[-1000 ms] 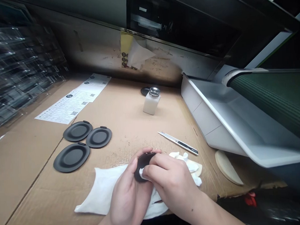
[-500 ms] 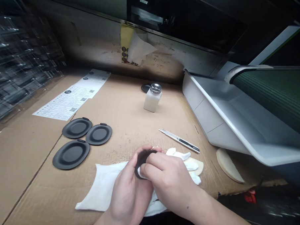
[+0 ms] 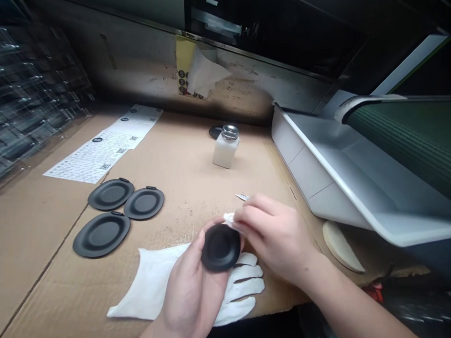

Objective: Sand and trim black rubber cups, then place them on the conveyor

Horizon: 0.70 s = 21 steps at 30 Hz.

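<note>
Your left hand (image 3: 191,290) lies palm up and holds a black oval disc (image 3: 220,248) in a snug, curled grip. The disc sits low and near the middle of your view, with its dark, dished face turned up to you. It is almost round, but its long way seems to slant up to the right. Your right hand (image 3: 275,235) is up and to the right of the disc, in a narrow pinch on a small white wipe (image 3: 229,219), just at the disc's top edge. A white cotton glove (image 3: 156,284) lies under your left hand on the cardboard sheet (image 3: 181,191). Three more black discs (image 3: 110,194) lie off to the left.
</note>
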Tool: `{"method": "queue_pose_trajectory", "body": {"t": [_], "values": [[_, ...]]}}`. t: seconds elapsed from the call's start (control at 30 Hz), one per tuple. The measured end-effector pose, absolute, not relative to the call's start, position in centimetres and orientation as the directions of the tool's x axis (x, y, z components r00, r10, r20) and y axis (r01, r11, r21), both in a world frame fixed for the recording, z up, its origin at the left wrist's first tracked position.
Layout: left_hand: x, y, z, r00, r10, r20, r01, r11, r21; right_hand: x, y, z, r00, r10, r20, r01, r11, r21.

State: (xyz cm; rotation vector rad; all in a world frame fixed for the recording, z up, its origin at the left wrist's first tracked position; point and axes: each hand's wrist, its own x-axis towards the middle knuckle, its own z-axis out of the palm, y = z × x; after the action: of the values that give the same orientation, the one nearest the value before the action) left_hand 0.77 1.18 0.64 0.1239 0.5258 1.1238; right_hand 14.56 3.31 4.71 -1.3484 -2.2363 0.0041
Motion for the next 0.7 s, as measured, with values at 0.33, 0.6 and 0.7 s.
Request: {"method": "queue_pose_trajectory", "body": {"t": [0.33, 0.6, 0.7], "values": [[0.8, 1.1, 0.3, 0.337, 0.882, -0.33, -0.792, 0.455, 0.407, 13.9, 4.7, 2.9, -0.575, 0.714, 0.399, 0.792, 0.608, 0.054], [0.8, 1.0, 0.4, 0.292, 0.864, -0.411, -0.765, 0.469, 0.441, 13.5, 5.0, 3.0, -0.603, 0.71, 0.364, 0.781, 0.618, 0.09], [0.8, 0.9, 0.4, 0.308, 0.857, -0.413, -0.766, 0.48, 0.426, 13.9, 4.8, 3.2, -0.606, 0.735, 0.303, 0.788, 0.608, 0.102]]}}
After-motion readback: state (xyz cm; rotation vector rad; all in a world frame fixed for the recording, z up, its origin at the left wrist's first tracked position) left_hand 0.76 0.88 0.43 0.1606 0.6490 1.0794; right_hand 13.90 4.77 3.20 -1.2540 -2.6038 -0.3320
